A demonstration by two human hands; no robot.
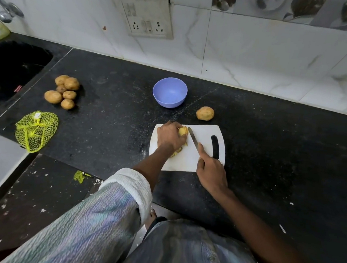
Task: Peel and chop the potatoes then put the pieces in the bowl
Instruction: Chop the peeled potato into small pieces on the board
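My left hand (170,135) grips a peeled yellow potato (183,131) on the white cutting board (203,133). My right hand (211,169) holds a knife (193,139), index finger along its back, the blade lying on the board just right of the potato. Potato peels (177,151) lie on the board under my left wrist. A lilac bowl (169,92) stands behind the board; it looks empty. One unpeeled potato (205,113) lies right of the bowl. Several unpeeled potatoes (63,91) are piled at the left.
The black stone counter (112,114) runs to a tiled wall with a socket plate (144,16). A dark sink (10,72) and tap (6,8) are at far left. A yellow net bag (36,130) lies near the counter's front left edge.
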